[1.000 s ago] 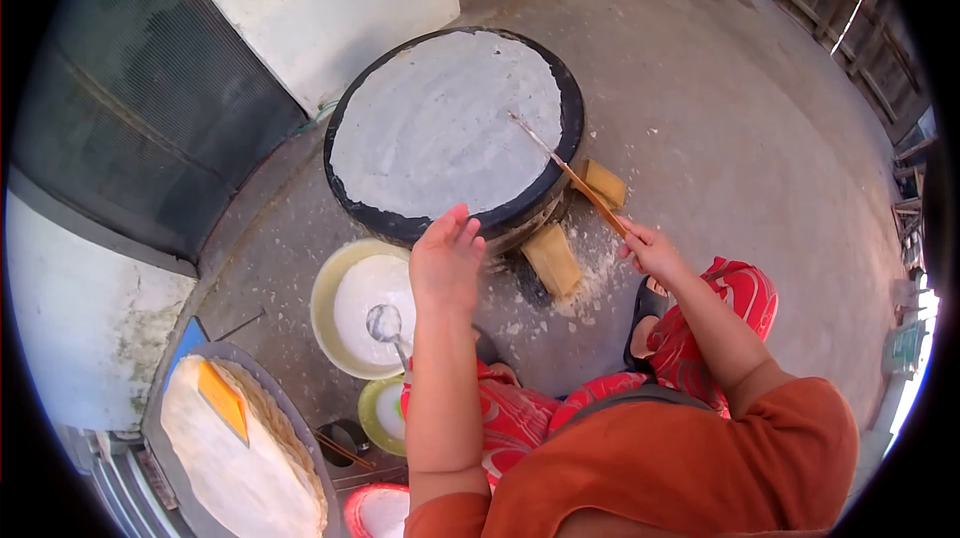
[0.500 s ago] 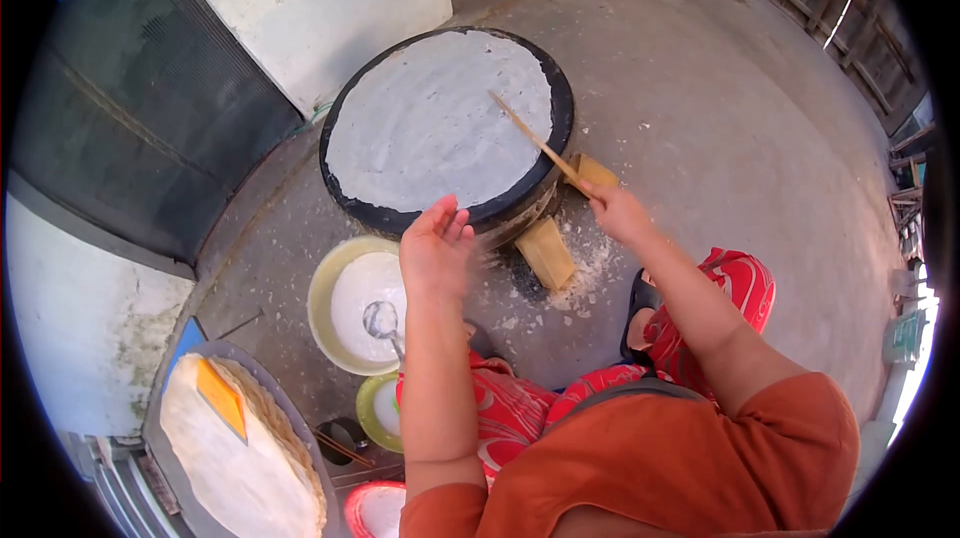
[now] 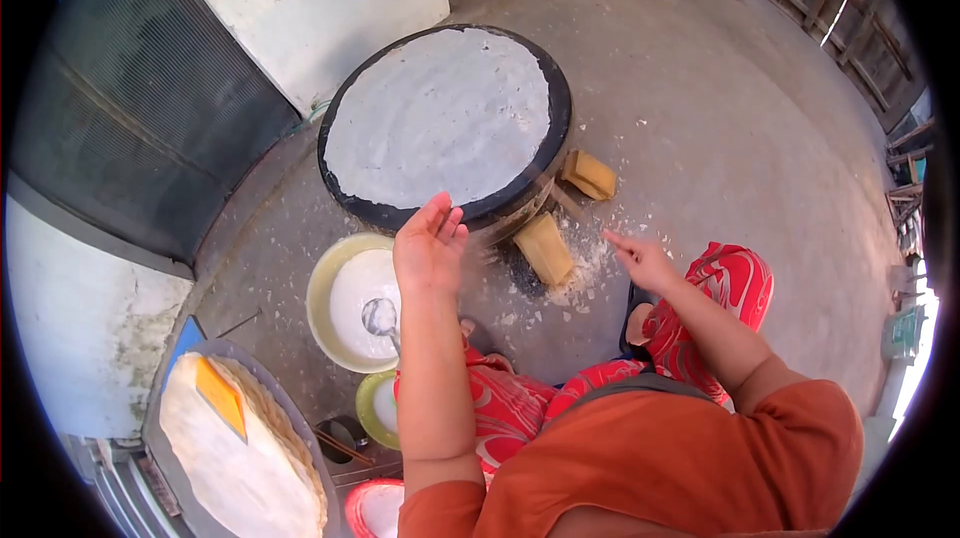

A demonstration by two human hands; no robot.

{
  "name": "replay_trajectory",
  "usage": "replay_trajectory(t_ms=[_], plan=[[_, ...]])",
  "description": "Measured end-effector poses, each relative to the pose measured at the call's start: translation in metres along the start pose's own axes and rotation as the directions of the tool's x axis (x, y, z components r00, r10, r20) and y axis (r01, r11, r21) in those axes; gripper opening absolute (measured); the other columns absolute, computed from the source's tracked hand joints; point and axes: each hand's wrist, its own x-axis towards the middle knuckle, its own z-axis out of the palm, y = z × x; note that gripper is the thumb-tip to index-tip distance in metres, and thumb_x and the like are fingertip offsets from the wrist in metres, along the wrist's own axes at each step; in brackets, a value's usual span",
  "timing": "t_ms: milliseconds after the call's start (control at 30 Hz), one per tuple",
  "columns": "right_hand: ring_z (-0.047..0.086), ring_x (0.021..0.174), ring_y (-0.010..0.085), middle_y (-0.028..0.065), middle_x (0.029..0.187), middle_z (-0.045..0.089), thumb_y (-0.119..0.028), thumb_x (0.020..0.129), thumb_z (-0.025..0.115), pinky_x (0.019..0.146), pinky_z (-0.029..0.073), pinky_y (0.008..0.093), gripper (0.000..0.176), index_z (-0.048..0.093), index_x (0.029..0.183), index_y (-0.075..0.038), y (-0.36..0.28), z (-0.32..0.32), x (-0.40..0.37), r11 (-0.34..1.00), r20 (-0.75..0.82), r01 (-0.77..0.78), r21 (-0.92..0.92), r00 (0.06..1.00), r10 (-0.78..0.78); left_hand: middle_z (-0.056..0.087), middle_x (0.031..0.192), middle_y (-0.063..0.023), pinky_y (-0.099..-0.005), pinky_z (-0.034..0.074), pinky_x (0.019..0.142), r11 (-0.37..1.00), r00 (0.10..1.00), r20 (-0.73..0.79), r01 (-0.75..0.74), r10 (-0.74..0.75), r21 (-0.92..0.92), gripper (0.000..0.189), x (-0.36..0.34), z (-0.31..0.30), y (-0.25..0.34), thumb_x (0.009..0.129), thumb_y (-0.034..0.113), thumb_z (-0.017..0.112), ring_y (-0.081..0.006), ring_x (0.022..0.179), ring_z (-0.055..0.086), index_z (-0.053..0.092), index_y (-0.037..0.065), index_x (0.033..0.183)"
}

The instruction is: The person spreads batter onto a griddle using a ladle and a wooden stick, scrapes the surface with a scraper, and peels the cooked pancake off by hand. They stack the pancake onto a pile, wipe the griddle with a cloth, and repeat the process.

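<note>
My left hand (image 3: 432,248) is open, palm turned up and fingers loosely curled, at the near edge of a large round black griddle (image 3: 563,106). A thin pale sheet of batter (image 3: 440,118) covers most of the griddle. To the right, my right hand (image 3: 645,260) is closed on a thin wooden stick (image 3: 572,202), which is smeared by motion and points toward the griddle's rim. Below my left hand, a cream bowl (image 3: 319,300) holds white batter (image 3: 355,293) with a metal ladle (image 3: 379,317) resting in it.
Two yellowish blocks (image 3: 544,250) lie by the griddle's base among pale flakes. A smaller green bowl (image 3: 366,406) and a red-rimmed bowl (image 3: 355,511) stand near my legs. At lower left, stacked flat round sheets (image 3: 235,463) carry a yellow-orange scraper (image 3: 221,396).
My right hand has moved down and right, drawing the stick off the batter sheet toward me. The left hand stays nearly in place.
</note>
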Motion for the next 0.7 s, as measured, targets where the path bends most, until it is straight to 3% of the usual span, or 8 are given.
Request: replay_trajectory(t_ms=[67, 100, 167, 200, 267, 500, 600, 700], plan=[[0.050, 0.055, 0.0114, 0.0054, 0.077, 0.058, -0.013, 0.088, 0.041, 0.054, 0.043, 0.0248, 0.036, 0.046, 0.124, -0.015, 0.002, 0.004, -0.006, 0.950, 0.299, 0.063, 0.306, 0.941, -0.159, 0.054, 0.092, -0.0050, -0.0287, 0.040, 0.071, 1.000, 1.000, 0.007, 0.018, -0.018, -0.011, 0.025, -0.001, 0.001, 0.000, 0.077, 0.011, 0.056, -0.0171, 0.082, 0.051, 0.054, 0.000, 0.099], [0.050, 0.055, 0.0114, 0.0054, 0.077, 0.058, -0.013, 0.088, 0.041, 0.054, 0.043, 0.0248, 0.036, 0.046, 0.124, -0.015, -0.001, 0.005, -0.006, 0.950, 0.297, 0.062, 0.307, 0.942, -0.158, 0.053, 0.094, -0.0073, -0.0291, 0.041, 0.071, 1.000, 1.000, 0.002, 0.003, -0.003, -0.001, 0.026, -0.002, 0.003, 0.000, 0.078, 0.011, 0.053, -0.0194, 0.084, 0.051, 0.053, -0.002, 0.100], [0.046, 0.047, 0.0109, 0.0058, 0.076, 0.057, -0.013, 0.090, 0.035, 0.045, 0.041, 0.0252, 0.039, 0.038, 0.129, -0.014, -0.014, 0.006, 0.002, 0.809, 0.383, -0.299, 0.506, 0.918, 0.099, 0.052, 0.095, -0.0095, -0.0295, 0.041, 0.071, 1.000, 1.000, -0.006, -0.011, 0.011, 0.010, 0.028, -0.002, 0.004, 0.000, 0.079, 0.010, 0.049, -0.0217, 0.086, 0.050, 0.051, -0.005, 0.102], [0.046, 0.047, 0.0109, 0.0058, 0.076, 0.057, -0.013, 0.090, 0.035, 0.045, 0.041, 0.0252, 0.039, 0.038, 0.129, -0.014, -0.021, 0.006, 0.009, 0.808, 0.385, -0.300, 0.507, 0.918, 0.099, 0.052, 0.095, -0.0096, -0.0295, 0.041, 0.071, 1.000, 1.000, -0.005, -0.011, 0.011, 0.007, 0.028, -0.002, 0.003, 0.000, 0.079, 0.010, 0.049, -0.0219, 0.086, 0.050, 0.051, -0.005, 0.102], [0.042, 0.043, 0.0102, 0.0080, 0.075, 0.056, -0.015, 0.092, 0.031, 0.041, 0.039, 0.0238, 0.041, 0.030, 0.132, -0.013, -0.034, 0.004, 0.026, 0.674, 0.282, -0.283, 0.682, 0.953, 0.115, 0.052, 0.095, -0.0098, -0.0295, 0.041, 0.071, 1.000, 1.000, -0.005, -0.016, 0.016, 0.004, 0.027, -0.001, 0.000, -0.001, 0.079, 0.010, 0.050, -0.0220, 0.086, 0.050, 0.052, -0.005, 0.101], [0.043, 0.045, 0.0102, 0.0086, 0.076, 0.055, -0.016, 0.092, 0.030, 0.043, 0.040, 0.0237, 0.041, 0.031, 0.132, -0.017, -0.043, 0.021, 0.082, 0.723, 0.284, -0.331, 0.606, 0.939, 0.191, 0.052, 0.096, -0.0102, -0.0297, 0.042, 0.071, 1.000, 1.000, -0.016, -0.020, 0.020, 0.005, 0.027, 0.000, -0.001, 0.002, 0.079, 0.010, 0.049, -0.0222, 0.085, 0.051, 0.051, -0.005, 0.101], [0.043, 0.048, 0.0095, 0.0080, 0.076, 0.056, -0.019, 0.091, 0.031, 0.044, 0.040, 0.0229, 0.041, 0.032, 0.132, -0.019, -0.054, 0.030, 0.095, 0.679, 0.308, -0.388, 0.623, 0.920, 0.242, 0.053, 0.096, -0.0101, -0.0296, 0.042, 0.071, 1.000, 1.000, -0.018, -0.014, 0.014, 0.001, 0.028, 0.000, -0.001, 0.001, 0.079, 0.010, 0.049, -0.0222, 0.086, 0.051, 0.051, -0.005, 0.102], [0.052, 0.054, 0.0158, 0.0122, 0.080, 0.058, -0.019, 0.088, 0.039, 0.047, 0.045, 0.0285, 0.045, 0.030, 0.133, -0.019, -0.044, 0.049, 0.110, 0.805, 0.274, -0.352, 0.477, 0.930, 0.245, 0.054, 0.095, -0.0079, -0.0293, 0.042, 0.070, 1.000, 1.000, -0.008, -0.003, 0.003, -0.002, 0.026, 0.003, -0.004, 0.001, 0.078, 0.011, 0.052, -0.0200, 0.084, 0.052, 0.053, -0.002, 0.100]])
